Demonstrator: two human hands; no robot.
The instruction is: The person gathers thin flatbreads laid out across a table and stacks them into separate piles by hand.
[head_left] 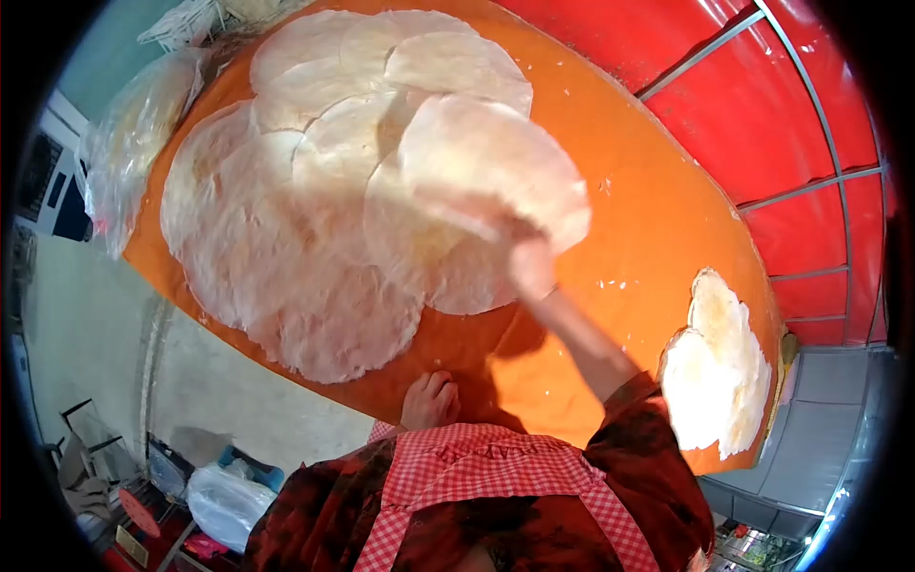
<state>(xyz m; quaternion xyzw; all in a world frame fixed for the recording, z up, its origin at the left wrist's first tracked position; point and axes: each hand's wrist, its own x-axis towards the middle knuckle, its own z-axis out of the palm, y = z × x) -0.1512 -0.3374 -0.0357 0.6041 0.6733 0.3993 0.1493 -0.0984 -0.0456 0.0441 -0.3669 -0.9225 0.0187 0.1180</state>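
Large thin round flatbreads (257,210) lie overlapping across the orange tabletop (562,348). My right hand (529,259) reaches over the table and is closed on the near edge of one flatbread (496,157), which is raised above the others and casts a shadow. Motion blurs the fingers of that hand, and its fingertips are hidden. My left hand (431,400) rests at the table's near edge, with its fingers curled in and nothing seen in them. It lies just below the spread of flatbreads.
At the right end of the table lies a brightly lit stack of flatbreads (715,367). A clear plastic bag (143,133) hangs over the left end. Red panels in a metal frame (705,114) border the far side. Bagged items (229,500) stand on the floor at lower left.
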